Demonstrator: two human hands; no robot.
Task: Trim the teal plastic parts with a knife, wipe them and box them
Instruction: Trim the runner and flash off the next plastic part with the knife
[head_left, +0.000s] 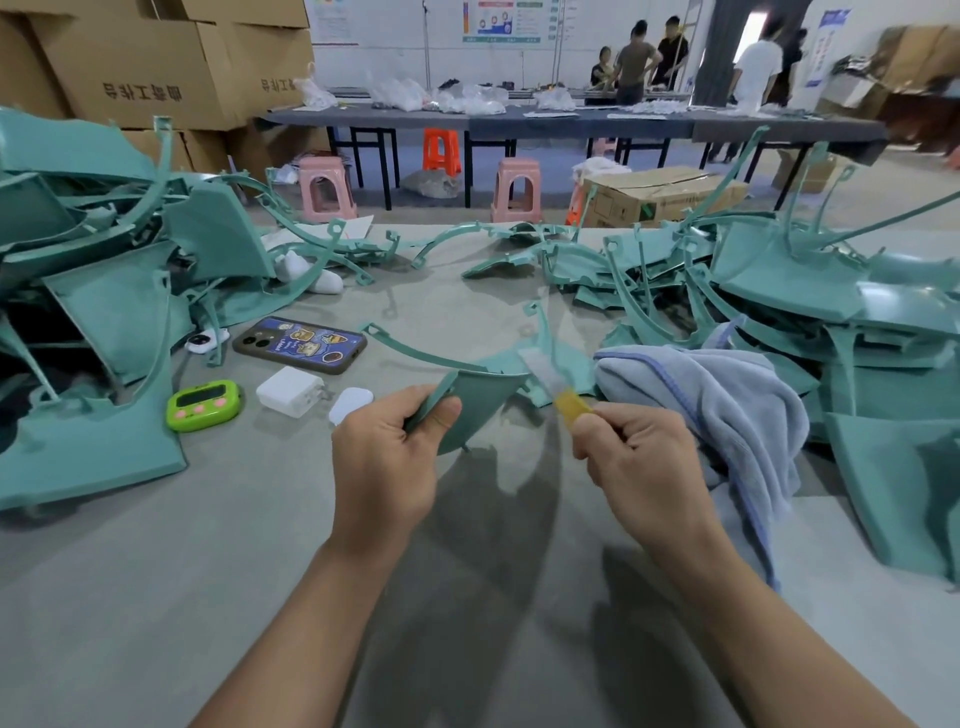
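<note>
Left hand (387, 462) is closed around the near edge of a teal plastic part (475, 402), which rises up and to the right from its thumb above the grey table (208, 571). Right hand (641, 467) is clenched on a yellow-handled knife (558, 387), blurred blade against the part's right edge. Just right lies a blue cloth (727, 410); behind, 2 piles of teal parts (831, 312), then cardboard boxes (156, 57).
</note>
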